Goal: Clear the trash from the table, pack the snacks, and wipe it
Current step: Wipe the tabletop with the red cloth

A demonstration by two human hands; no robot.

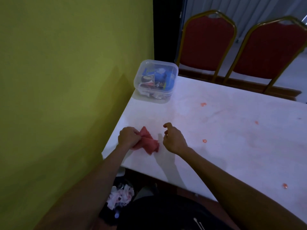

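**Red cloth bunched in the left hand at the table's near-left corner**

A green wall [66, 80] fills the left side. Below the table edge, a dark bin [106, 214] holds crumpled wrappers. The left hand [128, 136] clenches a red cloth [149, 143], which lies bunched on the white table [232, 146] near its left edge. At the far-left corner stands a lidded clear container [156, 80] with snack packets inside. The right hand [173, 138] hovers just beside the cloth, fingers loosely curled, grasping nothing. Small red spots [203, 104] dot the tabletop further right. Two red chairs [207, 44] stand behind.
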